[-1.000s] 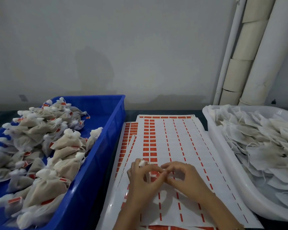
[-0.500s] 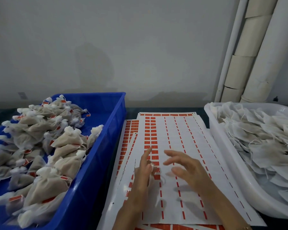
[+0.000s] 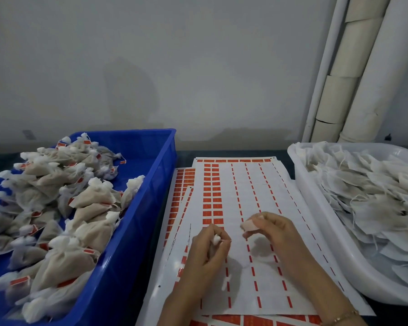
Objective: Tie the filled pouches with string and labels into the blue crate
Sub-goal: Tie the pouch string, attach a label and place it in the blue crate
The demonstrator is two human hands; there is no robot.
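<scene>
My left hand (image 3: 207, 248) grips a small white pouch (image 3: 216, 238) by its gathered neck, over the label sheets (image 3: 245, 203). To its right, my right hand (image 3: 276, 229) pinches a peeled label (image 3: 249, 225), pale and blurred, just above the sheet. The two hands are a short gap apart. The blue crate (image 3: 132, 243) stands at the left, holding several tied pouches (image 3: 85, 201) with orange-red labels. Most of the pouch in my left hand is hidden by the fingers.
A white tub (image 3: 316, 208) at the right holds several flat untied pouches (image 3: 368, 194). Stacked sheets of orange-red labels lie between crate and tub. White pipes (image 3: 353, 74) run up the wall at the back right. The dark table edge shows behind the sheets.
My left hand went from flat fingers on the sheet to gripping the pouch. My right hand has lifted away from the sheet with a label pinched in its fingertips.
</scene>
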